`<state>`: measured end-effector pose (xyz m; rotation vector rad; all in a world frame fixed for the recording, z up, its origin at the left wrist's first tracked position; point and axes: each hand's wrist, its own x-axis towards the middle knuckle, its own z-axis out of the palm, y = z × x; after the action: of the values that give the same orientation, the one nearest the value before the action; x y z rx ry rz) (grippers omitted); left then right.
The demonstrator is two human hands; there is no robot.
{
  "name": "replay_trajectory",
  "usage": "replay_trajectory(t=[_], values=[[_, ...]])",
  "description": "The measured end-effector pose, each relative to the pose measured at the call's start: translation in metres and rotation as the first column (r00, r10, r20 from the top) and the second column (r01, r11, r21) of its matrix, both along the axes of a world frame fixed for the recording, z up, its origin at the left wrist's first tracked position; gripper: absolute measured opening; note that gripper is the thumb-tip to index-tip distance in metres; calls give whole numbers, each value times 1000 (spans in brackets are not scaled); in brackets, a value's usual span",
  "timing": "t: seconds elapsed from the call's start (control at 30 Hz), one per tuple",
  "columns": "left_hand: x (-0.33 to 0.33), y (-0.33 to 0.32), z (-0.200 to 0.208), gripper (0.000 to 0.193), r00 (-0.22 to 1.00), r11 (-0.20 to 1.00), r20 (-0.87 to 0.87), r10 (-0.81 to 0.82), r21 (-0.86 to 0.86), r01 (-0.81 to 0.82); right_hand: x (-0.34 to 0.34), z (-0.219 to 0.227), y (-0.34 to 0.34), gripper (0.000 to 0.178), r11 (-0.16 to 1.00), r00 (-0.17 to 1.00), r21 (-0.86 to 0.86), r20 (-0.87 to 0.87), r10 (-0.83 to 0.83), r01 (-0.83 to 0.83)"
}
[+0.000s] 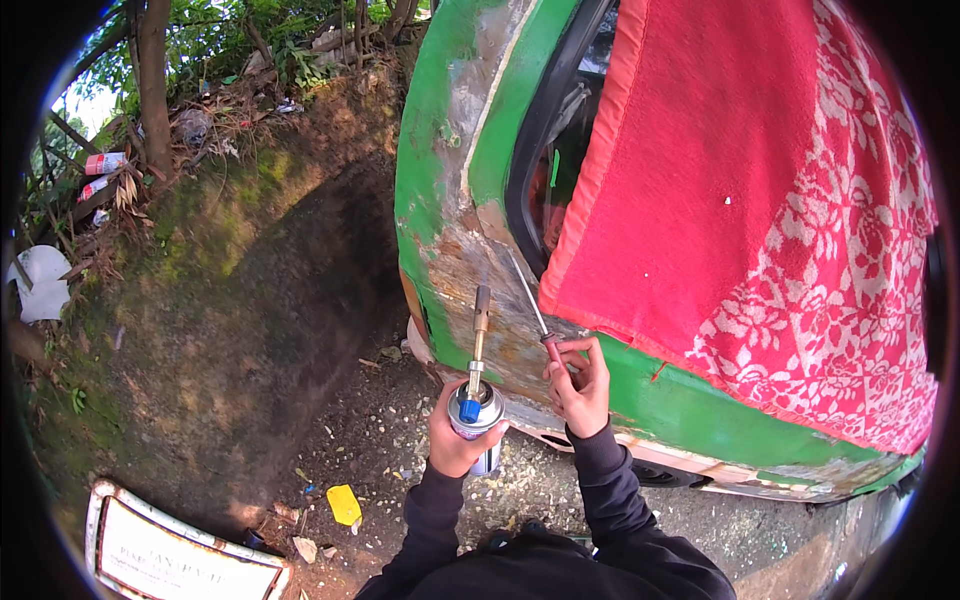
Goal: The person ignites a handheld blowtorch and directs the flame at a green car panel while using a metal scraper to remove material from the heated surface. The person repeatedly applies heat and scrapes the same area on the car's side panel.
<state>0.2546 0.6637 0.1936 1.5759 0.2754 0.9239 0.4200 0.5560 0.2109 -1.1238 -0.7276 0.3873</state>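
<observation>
My left hand [455,438] is wrapped round the can of a gas torch [479,408], whose blue knob faces me and whose brass nozzle points up and away. No flame can be made out at its tip. Between the fingers and thumb of my right hand [581,385] is the red handle of a screwdriver [541,322]. Its long thin shaft slants up and left over the scraped, rusty bodywork of a green car [640,385]; whether the tip touches the metal I cannot tell. Both hands are close together before the car's corner.
A red flowered blanket [700,190] drapes over the car window and panel. Left of the car rises a mossy earth bank [250,290] with litter and trees. A yellow scrap [344,505] lies on the gravelly ground, and a white rusty-edged sign [180,550] lies lower left.
</observation>
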Motion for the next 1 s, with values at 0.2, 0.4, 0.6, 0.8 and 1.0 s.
replay_trajectory(t=[0.2, 0.4, 0.6, 0.8, 1.0], values=[[1, 3, 3, 59, 1000, 1000, 15, -2, -17, 2, -7, 3, 4, 22, 998, 998, 26, -35, 50, -49], [0, 2, 3, 59, 1000, 1000, 6, 0, 4, 0, -4, 8, 1, 16, 994, 996, 70, -38, 82, -79], [2, 2, 1, 57, 999, 1000, 34, -15, -3, 16, -5, 0, 3, 18, 998, 1000, 50, 6, 30, -31], [3, 5, 3, 56, 1000, 1000, 24, -6, 14, 5, -6, 6, 5, 26, 999, 1000, 38, 14, 9, -9], [4, 2, 0, 58, 1000, 1000, 9, -1, 16, 1, -6, 4, 5, 28, 999, 1000, 25, 5, 21, -21]])
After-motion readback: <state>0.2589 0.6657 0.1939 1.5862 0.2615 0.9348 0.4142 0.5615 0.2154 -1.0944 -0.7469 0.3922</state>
